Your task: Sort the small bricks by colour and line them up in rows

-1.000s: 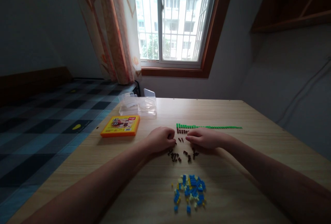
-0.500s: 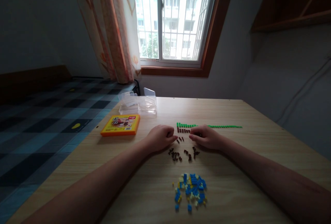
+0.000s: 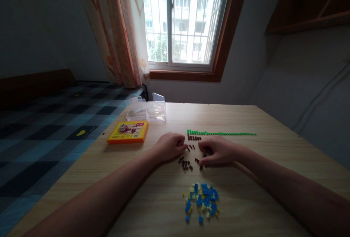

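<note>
My left hand (image 3: 171, 145) rests curled on the table, its fingertips beside a few small brown bricks (image 3: 193, 147). Whatever it may hold is hidden. My right hand (image 3: 218, 150) hovers low over the loose brown bricks, thumb and index finger apart, the thumb by a brown brick (image 3: 197, 160) and covering part of the pile. Left of that lies a cluster of brown bricks (image 3: 186, 164). Beyond the hands runs a long row of green bricks (image 3: 218, 133), with a short row of brown bricks (image 3: 194, 138) along its near left side.
Nearer me lies a pile of blue, yellow and cream bricks (image 3: 203, 198). An orange-yellow box (image 3: 128, 132) sits left on the wooden table (image 3: 147, 200). Clear plastic trays (image 3: 155, 116) stand behind it. A checked bed (image 3: 54, 120) adjoins the table's left side.
My right hand has come back toward me from the brown row to the loose brown bricks, its thumb and index finger parting. My left hand has stayed in place.
</note>
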Demonstrator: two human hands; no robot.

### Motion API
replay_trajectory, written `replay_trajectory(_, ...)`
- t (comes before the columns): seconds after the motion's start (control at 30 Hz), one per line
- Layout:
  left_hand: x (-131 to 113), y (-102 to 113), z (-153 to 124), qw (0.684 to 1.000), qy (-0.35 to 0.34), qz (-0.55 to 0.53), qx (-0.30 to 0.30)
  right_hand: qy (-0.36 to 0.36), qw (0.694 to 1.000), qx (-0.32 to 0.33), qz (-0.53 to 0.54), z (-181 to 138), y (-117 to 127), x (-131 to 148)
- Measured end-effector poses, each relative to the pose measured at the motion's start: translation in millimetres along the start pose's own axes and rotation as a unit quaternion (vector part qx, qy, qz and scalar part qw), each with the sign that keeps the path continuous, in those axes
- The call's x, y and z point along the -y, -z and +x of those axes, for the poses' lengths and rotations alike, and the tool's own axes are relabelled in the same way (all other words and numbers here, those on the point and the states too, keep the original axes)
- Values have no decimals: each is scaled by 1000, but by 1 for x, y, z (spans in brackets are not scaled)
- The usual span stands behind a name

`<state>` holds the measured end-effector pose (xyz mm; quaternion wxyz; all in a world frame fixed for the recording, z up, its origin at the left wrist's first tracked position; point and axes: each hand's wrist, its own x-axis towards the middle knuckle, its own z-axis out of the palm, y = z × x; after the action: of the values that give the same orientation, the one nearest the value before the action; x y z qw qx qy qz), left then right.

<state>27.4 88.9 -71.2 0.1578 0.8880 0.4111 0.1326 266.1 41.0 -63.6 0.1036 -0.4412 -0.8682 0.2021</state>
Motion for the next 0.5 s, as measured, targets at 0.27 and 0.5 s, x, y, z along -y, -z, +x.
replay_trajectory(0.27, 1, -1, 0, 1000, -6, -6, -4, -15, 995, 34, 90, 5, 2, -12)
replay_trajectory(0.5, 2, -2, 1, 1000, -6, -4, -6, -13, 998, 53, 26, 4, 7, -2)
